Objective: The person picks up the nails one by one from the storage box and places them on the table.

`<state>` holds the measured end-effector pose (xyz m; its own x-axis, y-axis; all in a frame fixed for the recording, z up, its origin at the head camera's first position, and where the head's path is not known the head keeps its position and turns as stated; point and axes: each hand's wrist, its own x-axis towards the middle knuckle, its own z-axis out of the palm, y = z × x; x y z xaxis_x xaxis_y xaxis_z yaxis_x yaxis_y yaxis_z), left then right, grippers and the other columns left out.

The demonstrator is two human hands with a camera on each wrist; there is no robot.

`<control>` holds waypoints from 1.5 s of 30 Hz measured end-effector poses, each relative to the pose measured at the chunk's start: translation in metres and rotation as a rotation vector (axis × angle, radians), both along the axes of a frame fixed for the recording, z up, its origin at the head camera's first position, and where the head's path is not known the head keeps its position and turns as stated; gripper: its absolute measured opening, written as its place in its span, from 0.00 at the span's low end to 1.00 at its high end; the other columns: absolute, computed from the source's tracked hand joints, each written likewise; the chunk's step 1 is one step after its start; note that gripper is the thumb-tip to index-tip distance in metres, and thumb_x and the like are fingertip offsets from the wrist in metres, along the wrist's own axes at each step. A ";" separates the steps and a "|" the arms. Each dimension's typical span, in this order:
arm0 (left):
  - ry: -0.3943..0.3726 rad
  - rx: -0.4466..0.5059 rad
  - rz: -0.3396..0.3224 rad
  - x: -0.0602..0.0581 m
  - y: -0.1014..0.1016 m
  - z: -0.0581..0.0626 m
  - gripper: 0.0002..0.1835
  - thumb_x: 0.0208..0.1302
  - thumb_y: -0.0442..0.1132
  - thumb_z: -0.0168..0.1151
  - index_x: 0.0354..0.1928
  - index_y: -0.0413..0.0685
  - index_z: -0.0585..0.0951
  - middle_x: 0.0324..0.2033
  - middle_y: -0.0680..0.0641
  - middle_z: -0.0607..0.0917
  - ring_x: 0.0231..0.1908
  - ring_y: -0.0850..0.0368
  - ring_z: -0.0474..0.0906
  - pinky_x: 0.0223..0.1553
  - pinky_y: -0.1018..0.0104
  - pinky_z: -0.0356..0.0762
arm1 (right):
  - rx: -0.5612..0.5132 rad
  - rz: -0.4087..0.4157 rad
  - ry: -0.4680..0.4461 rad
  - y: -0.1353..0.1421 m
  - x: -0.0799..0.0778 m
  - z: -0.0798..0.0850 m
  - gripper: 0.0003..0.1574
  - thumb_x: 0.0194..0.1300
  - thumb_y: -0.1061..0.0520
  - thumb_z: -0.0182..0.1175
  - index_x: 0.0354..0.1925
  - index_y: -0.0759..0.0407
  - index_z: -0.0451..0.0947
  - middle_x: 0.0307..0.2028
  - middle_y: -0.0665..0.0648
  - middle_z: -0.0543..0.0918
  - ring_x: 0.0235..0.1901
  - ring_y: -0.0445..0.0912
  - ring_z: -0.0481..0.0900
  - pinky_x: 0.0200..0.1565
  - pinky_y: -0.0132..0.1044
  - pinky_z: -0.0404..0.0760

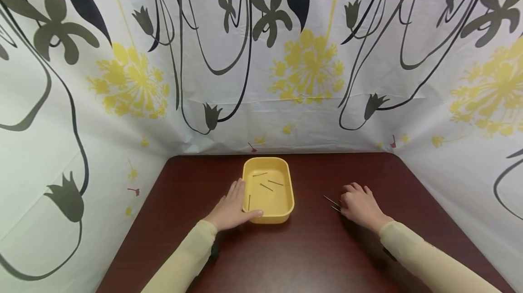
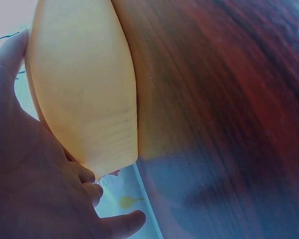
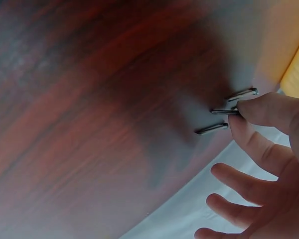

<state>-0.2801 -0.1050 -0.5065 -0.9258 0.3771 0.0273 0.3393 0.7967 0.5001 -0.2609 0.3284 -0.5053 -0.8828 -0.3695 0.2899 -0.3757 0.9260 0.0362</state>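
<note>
The yellow tray (image 1: 274, 203) stands on the table with several thin dark hairpins (image 1: 267, 187) scattered on its floor. My left hand (image 1: 230, 209) rests along the tray's left side, its fingers stretched out and its thumb over the near rim. In the left wrist view, the fingers lie along the tray's outer wall (image 2: 84, 94). To the right of the tray, my right hand (image 1: 361, 206) is low over the table. Its thumb and index finger pinch one hairpin (image 3: 223, 112), while the other fingers are spread. On either side of it lie an upper hairpin (image 3: 243, 93) and a lower hairpin (image 3: 212, 129).
Everything stands on a dark red-brown wooden table (image 1: 310, 256) with rounded far corners. A white patterned curtain (image 1: 261, 79) hangs behind the table's far edge and along both sides.
</note>
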 end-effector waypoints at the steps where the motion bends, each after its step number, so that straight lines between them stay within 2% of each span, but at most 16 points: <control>1: -0.001 -0.001 0.001 0.000 0.000 0.000 0.66 0.55 0.78 0.58 0.81 0.46 0.41 0.80 0.45 0.42 0.78 0.50 0.36 0.69 0.38 0.54 | -0.003 0.001 -0.001 0.000 0.000 -0.001 0.12 0.49 0.58 0.73 0.20 0.45 0.79 0.50 0.62 0.82 0.55 0.62 0.73 0.54 0.76 0.63; 7: -0.019 0.004 0.009 0.001 0.000 0.001 0.66 0.55 0.79 0.58 0.81 0.48 0.40 0.80 0.46 0.41 0.78 0.51 0.36 0.70 0.38 0.53 | -0.011 -0.005 0.010 0.002 0.000 -0.004 0.12 0.49 0.58 0.73 0.20 0.44 0.79 0.49 0.60 0.83 0.54 0.60 0.74 0.54 0.77 0.63; 17: -0.022 -0.004 0.006 -0.002 0.000 -0.004 0.66 0.55 0.79 0.58 0.81 0.49 0.40 0.80 0.48 0.40 0.78 0.53 0.35 0.70 0.40 0.53 | -0.034 -0.018 0.011 0.003 0.002 -0.006 0.16 0.47 0.58 0.74 0.19 0.43 0.76 0.46 0.59 0.83 0.53 0.60 0.75 0.54 0.77 0.62; 24: -0.019 -0.001 0.001 -0.002 0.000 -0.004 0.66 0.55 0.79 0.58 0.81 0.47 0.40 0.80 0.46 0.41 0.78 0.51 0.35 0.69 0.38 0.54 | -0.027 -0.015 0.011 0.002 0.001 -0.002 0.14 0.48 0.57 0.74 0.20 0.44 0.77 0.47 0.59 0.83 0.52 0.60 0.75 0.53 0.76 0.63; 33: -0.008 0.001 -0.007 -0.002 0.000 -0.002 0.65 0.56 0.78 0.58 0.81 0.46 0.41 0.80 0.45 0.41 0.78 0.50 0.36 0.69 0.38 0.54 | -0.029 -0.007 0.022 -0.006 -0.008 0.012 0.16 0.53 0.56 0.70 0.19 0.44 0.72 0.44 0.58 0.82 0.47 0.60 0.77 0.44 0.63 0.76; 36: -0.006 -0.001 -0.007 -0.002 0.000 -0.002 0.66 0.55 0.78 0.58 0.81 0.46 0.41 0.80 0.45 0.41 0.78 0.49 0.36 0.69 0.37 0.55 | -0.038 -0.002 0.028 -0.013 -0.014 0.019 0.11 0.54 0.56 0.69 0.23 0.48 0.76 0.44 0.59 0.82 0.46 0.60 0.78 0.40 0.59 0.79; 39: -0.003 -0.005 -0.006 -0.002 0.000 -0.003 0.66 0.55 0.78 0.58 0.81 0.46 0.41 0.80 0.45 0.42 0.78 0.49 0.37 0.69 0.37 0.55 | -0.055 -0.002 0.030 -0.021 -0.019 0.026 0.06 0.55 0.55 0.69 0.31 0.54 0.81 0.44 0.60 0.82 0.47 0.61 0.78 0.38 0.58 0.79; 42: 0.003 0.005 -0.005 -0.001 0.000 -0.002 0.66 0.55 0.78 0.59 0.81 0.45 0.42 0.80 0.44 0.43 0.78 0.49 0.37 0.68 0.37 0.55 | -0.075 -0.004 0.019 -0.030 -0.024 0.031 0.15 0.57 0.54 0.68 0.42 0.60 0.84 0.47 0.62 0.82 0.49 0.61 0.78 0.39 0.58 0.80; 45: 0.000 0.011 -0.004 -0.001 0.000 -0.002 0.66 0.55 0.78 0.59 0.81 0.46 0.42 0.80 0.45 0.43 0.78 0.49 0.37 0.68 0.36 0.55 | -0.096 0.000 0.010 -0.039 -0.028 0.036 0.21 0.59 0.53 0.68 0.50 0.62 0.83 0.50 0.63 0.81 0.51 0.62 0.77 0.40 0.58 0.80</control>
<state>-0.2808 -0.1052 -0.5082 -0.9241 0.3809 0.0315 0.3428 0.7896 0.5089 -0.2885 0.2893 -0.4696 -0.8798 -0.3398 0.3324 -0.3759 0.9254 -0.0488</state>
